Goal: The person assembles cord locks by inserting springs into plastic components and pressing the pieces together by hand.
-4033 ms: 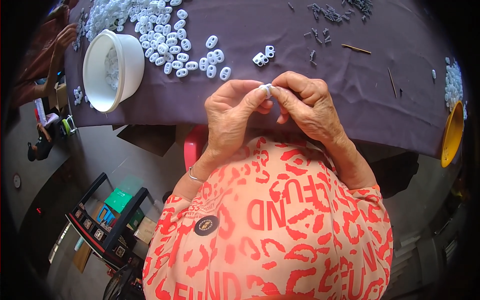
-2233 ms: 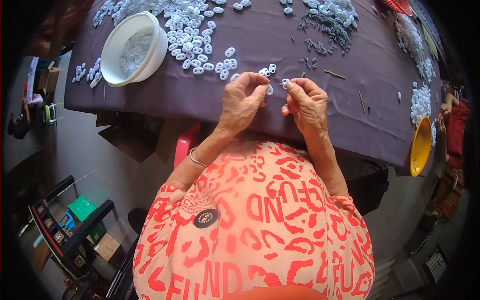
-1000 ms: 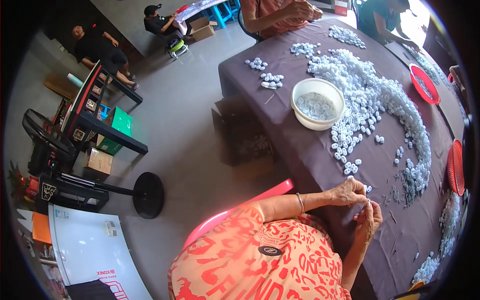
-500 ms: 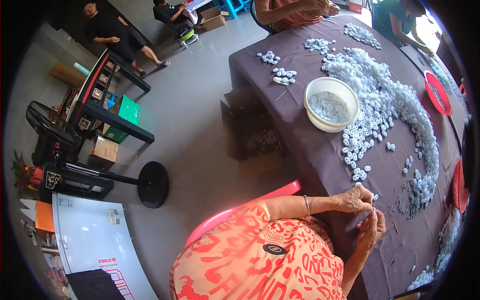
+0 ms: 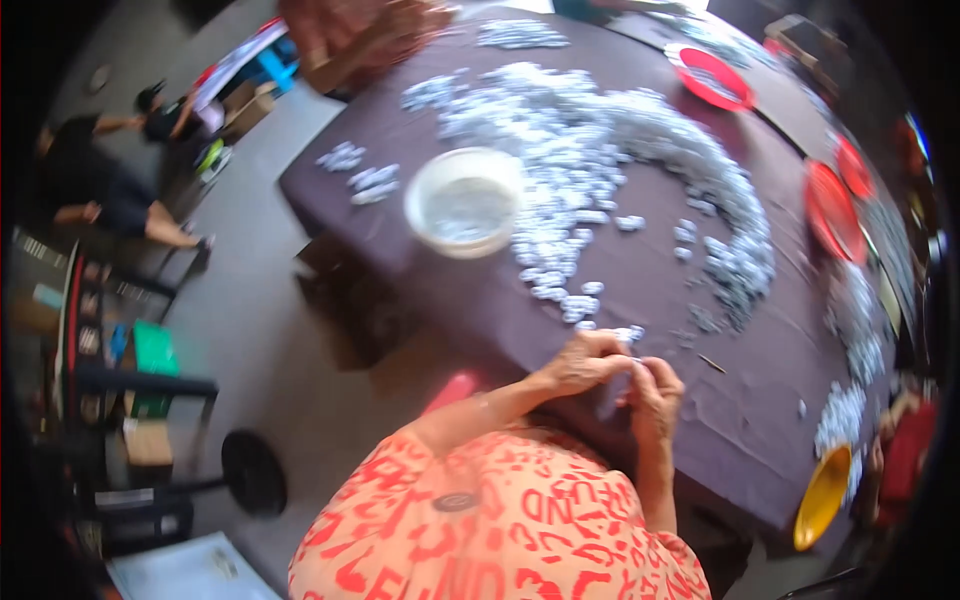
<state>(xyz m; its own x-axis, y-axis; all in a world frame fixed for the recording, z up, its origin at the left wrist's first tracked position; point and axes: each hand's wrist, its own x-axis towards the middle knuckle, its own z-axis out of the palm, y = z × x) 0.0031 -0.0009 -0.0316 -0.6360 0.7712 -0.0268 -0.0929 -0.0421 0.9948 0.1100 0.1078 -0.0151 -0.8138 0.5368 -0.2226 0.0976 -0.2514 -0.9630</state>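
Near the front edge of the table, my two hands meet with fingers pinched together. My left hand [image 5: 585, 362] and my right hand [image 5: 655, 398] both close on a small white plastic piece [image 5: 636, 364], mostly hidden by the fingertips and blurred. Just beyond my left fingers lie a few loose pieces [image 5: 628, 333] of the same pale kind. A large pile of small oval white plastic pieces [image 5: 560, 130] spreads over the table and curves down the right side. Left of the pile stands a cream plastic tub [image 5: 422, 225] with more small pale pieces inside.
The table [image 5: 480, 310] has a brown cloth. A thin stick [image 5: 711, 364] lies right of my hands. Red baskets [image 5: 836, 212] and a yellow basket [image 5: 823, 498] line the right side. People sit across the table; one person [image 5: 95, 175] is at the far left, above a fan base [image 5: 254, 472].
The view has swung to the right, so the table sits further left and the yellow basket has come into sight. My hands stay pinched together.
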